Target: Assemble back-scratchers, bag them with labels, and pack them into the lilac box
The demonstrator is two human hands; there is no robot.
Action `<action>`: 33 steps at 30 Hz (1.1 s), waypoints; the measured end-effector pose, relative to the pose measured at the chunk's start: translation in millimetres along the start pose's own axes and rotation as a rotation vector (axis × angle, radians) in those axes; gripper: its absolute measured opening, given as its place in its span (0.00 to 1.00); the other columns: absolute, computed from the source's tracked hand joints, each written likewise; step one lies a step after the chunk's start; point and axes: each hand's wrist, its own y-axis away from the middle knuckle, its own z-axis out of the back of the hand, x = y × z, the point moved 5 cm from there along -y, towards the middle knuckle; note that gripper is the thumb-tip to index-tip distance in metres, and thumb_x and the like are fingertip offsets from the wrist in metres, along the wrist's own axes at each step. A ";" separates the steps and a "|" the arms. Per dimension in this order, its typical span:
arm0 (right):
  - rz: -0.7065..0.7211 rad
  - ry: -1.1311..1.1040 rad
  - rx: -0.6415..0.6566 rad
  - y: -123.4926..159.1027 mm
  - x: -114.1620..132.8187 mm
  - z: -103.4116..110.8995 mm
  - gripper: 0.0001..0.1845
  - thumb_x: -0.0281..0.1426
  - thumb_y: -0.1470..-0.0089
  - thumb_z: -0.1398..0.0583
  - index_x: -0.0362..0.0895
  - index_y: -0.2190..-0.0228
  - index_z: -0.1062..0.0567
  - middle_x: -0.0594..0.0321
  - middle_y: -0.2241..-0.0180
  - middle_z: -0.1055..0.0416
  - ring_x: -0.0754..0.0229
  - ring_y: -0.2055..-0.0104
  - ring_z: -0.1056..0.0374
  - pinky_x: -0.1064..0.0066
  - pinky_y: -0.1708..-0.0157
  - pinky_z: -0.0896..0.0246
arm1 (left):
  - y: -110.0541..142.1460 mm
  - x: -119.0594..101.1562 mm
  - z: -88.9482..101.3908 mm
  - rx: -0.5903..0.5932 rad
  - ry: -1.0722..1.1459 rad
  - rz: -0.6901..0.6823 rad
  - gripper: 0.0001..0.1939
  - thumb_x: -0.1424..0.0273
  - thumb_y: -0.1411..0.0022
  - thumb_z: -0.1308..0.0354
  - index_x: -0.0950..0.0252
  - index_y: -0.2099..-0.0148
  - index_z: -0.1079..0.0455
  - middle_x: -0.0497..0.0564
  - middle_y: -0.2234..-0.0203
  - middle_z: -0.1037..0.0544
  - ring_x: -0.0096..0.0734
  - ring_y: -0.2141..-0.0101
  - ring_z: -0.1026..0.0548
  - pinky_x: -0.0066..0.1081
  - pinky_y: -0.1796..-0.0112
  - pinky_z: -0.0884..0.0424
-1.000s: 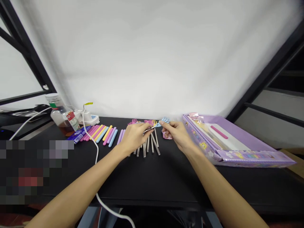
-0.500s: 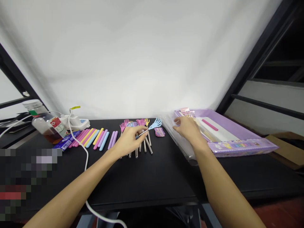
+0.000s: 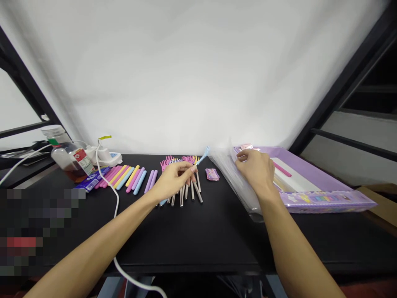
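My left hand [image 3: 176, 178] is closed in a pinch on a light blue back scratcher [image 3: 203, 156], its head pointing up to the right and seen edge-on. Under and behind that hand lies a bunch of back scratchers [image 3: 188, 159] with pink, blue and yellow hand-shaped heads and metal rods [image 3: 181, 198]. My right hand [image 3: 257, 167], fingers bent and slightly apart, hovers at the left side of a purple box [image 3: 297, 165]. Nothing shows between its fingers, though it hides part of the box's contents. A pink handle [image 3: 282, 169] lies inside the box.
Clear plastic bags [image 3: 238, 190] lie left of the box. A small pink packet [image 3: 212, 174] sits between the hands. Coloured handles [image 3: 124, 178] are lined up at left, beside a blue packet [image 3: 93, 179], a bottle [image 3: 66, 157] and a power strip [image 3: 107, 158]. A white cable [image 3: 116, 207] crosses the table.
The blue back scratcher's head has turned from face-on to edge-on in my left hand. My right hand has moved from over the plastic bags to over the box's left side. The view has shifted slightly.
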 end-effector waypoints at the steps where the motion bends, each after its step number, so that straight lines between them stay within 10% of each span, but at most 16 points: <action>1: 0.056 -0.076 -0.059 2.7 8.6 4.4 0.14 0.28 0.52 0.40 0.45 0.64 0.17 0.53 0.68 0.19 0.44 0.63 0.25 0.56 0.61 0.35 | -0.6 -1.4 -0.5 0.007 0.135 0.019 0.17 0.55 0.34 0.43 0.65 0.62 0.27 0.53 0.69 0.20 0.29 0.70 0.25 0.31 0.67 0.28; 5: 0.420 -0.397 -0.168 25.6 56.2 9.8 0.12 0.27 0.45 0.41 0.44 0.62 0.19 0.57 0.67 0.21 0.52 0.63 0.28 0.60 0.57 0.36 | -0.5 -5.8 -2.3 0.025 0.604 0.087 0.13 0.58 0.35 0.39 0.64 0.62 0.27 0.57 0.49 0.24 0.38 0.52 0.24 0.38 0.56 0.25; 11: 0.818 -0.590 0.170 66.9 108.6 -18.6 0.12 0.25 0.41 0.43 0.46 0.61 0.20 0.56 0.61 0.22 0.52 0.57 0.30 0.60 0.55 0.37 | 0.4 4.8 -0.2 -0.003 0.747 0.137 0.11 0.62 0.36 0.37 0.64 0.58 0.23 0.56 0.56 0.21 0.39 0.52 0.24 0.37 0.54 0.26; 23: 0.517 -0.705 0.352 66.7 106.8 -34.7 0.04 0.32 0.44 0.38 0.46 0.70 0.25 0.61 0.67 0.25 0.56 0.63 0.31 0.63 0.60 0.39 | 1.2 12.1 3.5 -0.210 0.750 0.163 0.13 0.60 0.42 0.33 0.66 0.61 0.21 0.60 0.53 0.20 0.45 0.46 0.27 0.40 0.51 0.29; 33: 0.184 -1.096 0.498 51.9 86.8 -46.8 0.19 0.47 0.40 0.43 0.45 0.57 0.28 0.70 0.76 0.36 0.64 0.75 0.39 0.72 0.74 0.44 | 2.8 23.4 34.6 -0.471 0.646 0.216 0.21 0.71 0.48 0.31 0.63 0.51 0.26 0.59 0.44 0.30 0.40 0.49 0.26 0.38 0.55 0.26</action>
